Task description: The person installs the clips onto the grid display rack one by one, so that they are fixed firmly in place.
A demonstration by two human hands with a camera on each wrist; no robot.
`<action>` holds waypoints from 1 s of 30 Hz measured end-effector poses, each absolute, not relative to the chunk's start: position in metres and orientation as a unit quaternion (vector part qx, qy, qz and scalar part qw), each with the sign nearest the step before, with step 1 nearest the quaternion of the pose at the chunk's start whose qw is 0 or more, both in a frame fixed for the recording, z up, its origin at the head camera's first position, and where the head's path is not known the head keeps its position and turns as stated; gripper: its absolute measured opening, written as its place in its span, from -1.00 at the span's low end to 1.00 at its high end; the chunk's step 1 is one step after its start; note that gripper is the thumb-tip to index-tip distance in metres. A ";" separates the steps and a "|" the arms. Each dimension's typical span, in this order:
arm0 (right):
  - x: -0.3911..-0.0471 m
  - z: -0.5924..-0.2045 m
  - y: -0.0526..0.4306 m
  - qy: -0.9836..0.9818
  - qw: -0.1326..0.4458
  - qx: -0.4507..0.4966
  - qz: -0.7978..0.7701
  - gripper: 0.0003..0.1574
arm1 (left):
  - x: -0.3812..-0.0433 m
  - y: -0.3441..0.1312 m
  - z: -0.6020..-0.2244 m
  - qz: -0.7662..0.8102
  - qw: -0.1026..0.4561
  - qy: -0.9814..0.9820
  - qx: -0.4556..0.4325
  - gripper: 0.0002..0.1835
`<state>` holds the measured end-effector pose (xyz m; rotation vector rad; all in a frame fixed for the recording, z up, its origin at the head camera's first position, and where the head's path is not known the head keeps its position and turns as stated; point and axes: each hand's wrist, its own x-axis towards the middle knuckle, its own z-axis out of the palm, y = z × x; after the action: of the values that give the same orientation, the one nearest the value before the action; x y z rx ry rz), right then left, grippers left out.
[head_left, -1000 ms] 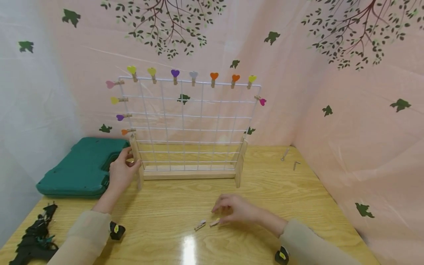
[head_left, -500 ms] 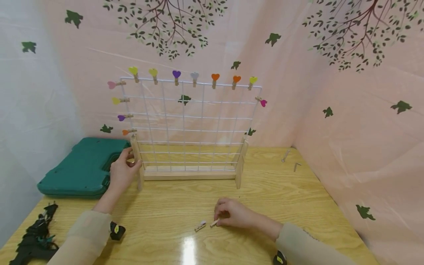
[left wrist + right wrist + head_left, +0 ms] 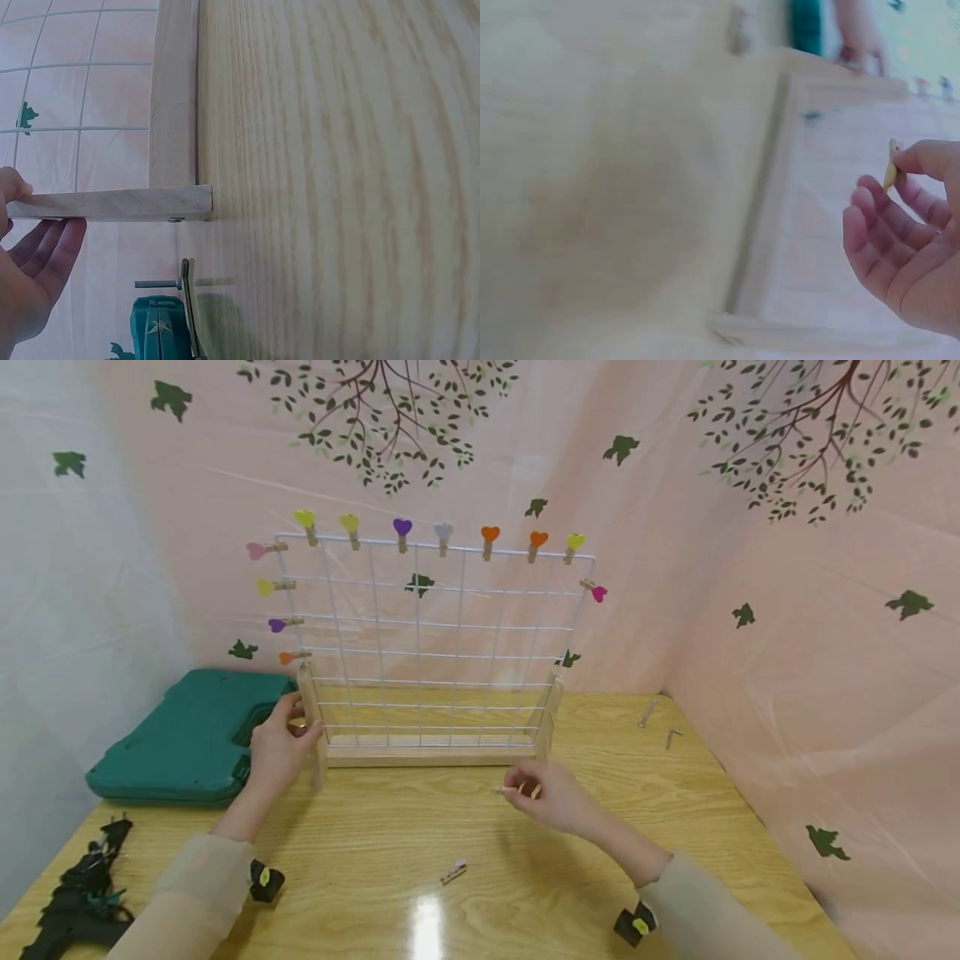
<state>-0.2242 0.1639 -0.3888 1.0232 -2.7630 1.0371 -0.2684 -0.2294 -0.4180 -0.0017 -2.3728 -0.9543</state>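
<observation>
A white wire grid stands upright in a wooden base. Heart-topped clothespins line its top edge and left side, and a pink-hearted clothespin sits on its right side. My left hand grips the left wooden post, thumb on one face and fingers on the other in the left wrist view. Raised above the table, my right hand pinches a small clothespin with a yellowish part between thumb and index finger. Another clothespin lies on the table in front of the rack.
A green plastic case lies behind my left hand. At the table's left front sits a black power tool. A bolt and a hex key lie at the back right. Printed curtains surround the table.
My right hand has closed its fingertips on one of the two clothespins on the table and lifted it up toward the rack. My left hand stays on the post.
</observation>
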 end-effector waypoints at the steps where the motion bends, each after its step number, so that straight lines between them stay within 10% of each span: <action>1: -0.226 -0.382 0.166 -0.886 0.026 0.317 0.337 -0.93 | -0.268 -0.229 -0.418 -0.357 0.287 -0.889 0.000 -0.52; 22: -0.258 -0.286 0.200 -0.660 0.346 0.167 0.646 -0.75 | -0.270 -0.230 -0.419 -0.355 0.300 -0.886 0.000 -0.52; 30: -0.271 -0.272 0.197 -0.658 0.367 0.151 0.640 -0.74 | -0.270 -0.230 -0.419 -0.356 0.305 -0.883 -0.004 -0.53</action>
<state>-0.2706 0.1971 -0.2720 0.3883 -1.6896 1.6446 -0.2697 -0.2298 -0.4186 -0.0116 -2.3388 -0.9421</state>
